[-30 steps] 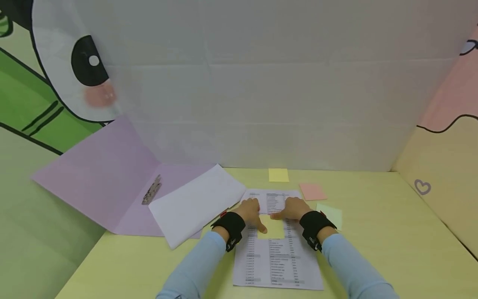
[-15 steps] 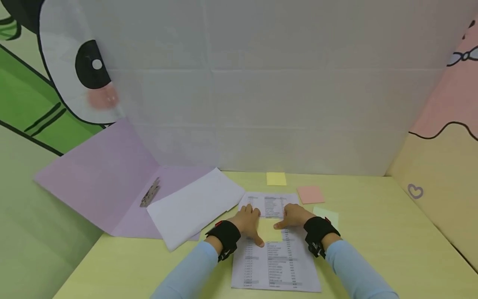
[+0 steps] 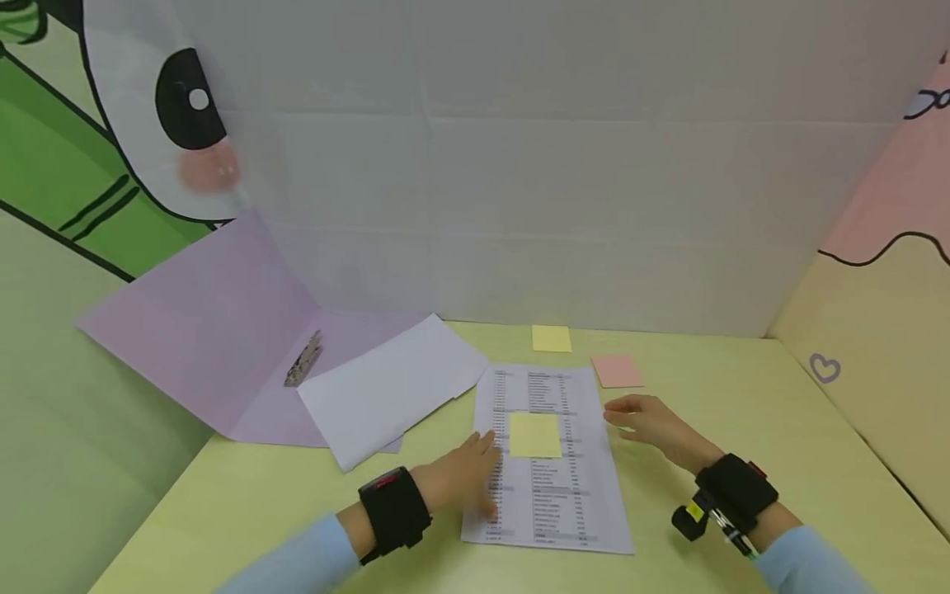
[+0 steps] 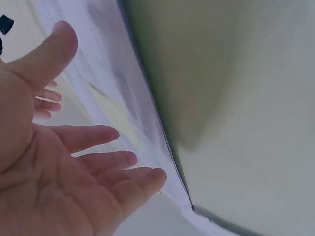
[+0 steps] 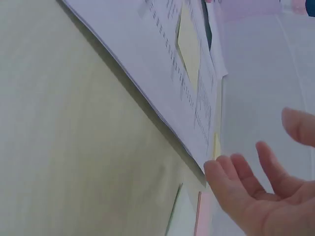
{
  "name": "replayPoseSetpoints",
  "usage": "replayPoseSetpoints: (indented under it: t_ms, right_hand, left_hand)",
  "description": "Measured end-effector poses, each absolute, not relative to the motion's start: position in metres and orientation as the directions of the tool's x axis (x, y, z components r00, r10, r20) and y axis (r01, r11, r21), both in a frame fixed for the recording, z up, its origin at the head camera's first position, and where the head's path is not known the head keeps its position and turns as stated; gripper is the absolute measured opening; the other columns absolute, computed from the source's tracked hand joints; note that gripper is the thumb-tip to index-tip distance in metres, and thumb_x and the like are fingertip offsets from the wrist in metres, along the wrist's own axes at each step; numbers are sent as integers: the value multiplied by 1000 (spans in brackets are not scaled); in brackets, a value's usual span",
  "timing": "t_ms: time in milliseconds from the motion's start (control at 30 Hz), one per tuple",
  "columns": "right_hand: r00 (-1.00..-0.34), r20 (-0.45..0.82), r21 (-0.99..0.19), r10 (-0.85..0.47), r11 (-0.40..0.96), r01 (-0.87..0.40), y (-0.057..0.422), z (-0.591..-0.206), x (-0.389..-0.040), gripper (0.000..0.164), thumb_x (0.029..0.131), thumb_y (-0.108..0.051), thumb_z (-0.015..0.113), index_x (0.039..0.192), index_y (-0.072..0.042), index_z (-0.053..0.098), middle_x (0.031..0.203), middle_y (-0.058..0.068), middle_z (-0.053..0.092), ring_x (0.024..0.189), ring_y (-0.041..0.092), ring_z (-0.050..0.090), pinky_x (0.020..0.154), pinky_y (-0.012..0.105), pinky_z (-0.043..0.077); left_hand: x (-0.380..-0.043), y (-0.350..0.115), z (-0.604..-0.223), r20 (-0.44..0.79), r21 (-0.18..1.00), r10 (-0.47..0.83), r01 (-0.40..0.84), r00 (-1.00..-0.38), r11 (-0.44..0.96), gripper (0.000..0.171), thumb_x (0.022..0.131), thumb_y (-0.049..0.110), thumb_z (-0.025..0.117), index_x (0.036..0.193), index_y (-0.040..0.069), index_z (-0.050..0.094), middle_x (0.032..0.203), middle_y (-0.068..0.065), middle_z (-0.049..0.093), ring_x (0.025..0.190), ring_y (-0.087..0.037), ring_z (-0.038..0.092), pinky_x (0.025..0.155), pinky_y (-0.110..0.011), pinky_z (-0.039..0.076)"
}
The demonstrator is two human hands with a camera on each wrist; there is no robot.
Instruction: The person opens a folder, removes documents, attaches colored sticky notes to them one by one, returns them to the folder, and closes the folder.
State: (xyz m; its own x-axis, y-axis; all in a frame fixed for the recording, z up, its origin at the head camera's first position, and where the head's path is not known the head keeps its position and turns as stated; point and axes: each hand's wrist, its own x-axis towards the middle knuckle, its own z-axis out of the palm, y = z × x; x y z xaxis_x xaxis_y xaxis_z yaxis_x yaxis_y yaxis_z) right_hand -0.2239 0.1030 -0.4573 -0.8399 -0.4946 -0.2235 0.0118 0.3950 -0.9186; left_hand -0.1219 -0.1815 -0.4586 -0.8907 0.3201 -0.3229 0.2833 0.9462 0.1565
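Observation:
A printed paper (image 3: 552, 511) with columns of text lies on the table, a yellow sticky note (image 3: 535, 435) stuck on its upper middle. My left hand (image 3: 462, 477) is at the paper's left edge, fingers stretched out and thumb apart; whether it touches the paper I cannot tell. Just off the right edge, my right hand (image 3: 660, 426) hovers with loosely bent fingers and nothing in them. In the right wrist view its fingertips are near the paper's far corner. A pale green sticky note (image 5: 182, 214) shows there beside a pink sticky note (image 5: 203, 214); the head view hides the green one.
An open purple folder (image 3: 215, 330) with a metal clip (image 3: 304, 360) leans against the wall at the left. White sheets (image 3: 393, 388) lie partly over it, reaching near the printed paper. Another yellow sticky note (image 3: 552, 338) lies at the table's back edge.
Both hands have left the sticky note on the paper. The left hand moved left and nearer to me; the right hand moved right, off the paper. The note stays in place.

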Motion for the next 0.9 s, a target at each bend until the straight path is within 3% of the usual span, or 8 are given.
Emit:
replayPoseSetpoints:
  t_ms: [100, 333, 467, 633, 900]
  right_hand:
    - [-827, -264, -937, -496, 337, 97, 118, -459, -205, 58, 93, -23, 52, 133, 13, 31, 139, 31, 32, 127, 43, 35, 99, 46, 40]
    - [-790, -351, -931, -502, 281, 235, 133, -469, -187, 59, 92, -14, 52, 133, 19, 24, 136, 36, 34, 121, 39, 45, 96, 43, 43]
    - [-763, -371, -929, -529, 209, 306, 129, -475, -187, 60, 92, -14, 52, 133, 18, 23, 128, 30, 46, 113, 31, 54, 93, 40, 46]
    - [-728, -399, -912, -558, 161, 377, 117, -480, -191, 53, 92, -13, 53, 129, 17, 32, 112, 14, 62, 100, 20, 60, 87, 35, 49]
    - [-724, -371, -929, -581, 238, 284, 101, -495, -191, 35, 90, -7, 54, 118, 15, 51, 102, 15, 67, 86, 19, 66, 73, 29, 53]
  left_hand:
    - [-104, -179, -463, -326, 148, 359, 327, -875, 933, 85, 69, 40, 77, 137, 5, 39, 148, -15, 29, 136, -32, 28, 109, -39, 28]
    - [-94, -178, -468, -305, 136, 362, 336, -881, 932, 82, 67, 34, 79, 135, 6, 43, 145, -14, 34, 132, -29, 35, 105, -37, 35]
    - [-93, -180, -468, -299, 173, 360, 321, -884, 931, 82, 65, 32, 80, 134, 5, 45, 144, -15, 35, 131, -30, 36, 104, -38, 35]
    - [-91, -185, -469, -290, 228, 375, 317, -880, 920, 81, 63, 31, 80, 133, 6, 46, 144, -15, 35, 131, -31, 37, 103, -39, 36]
    - [-92, -186, -470, -285, 216, 393, 341, -874, 915, 80, 64, 35, 79, 132, 6, 48, 143, -15, 38, 130, -31, 39, 102, -39, 38]
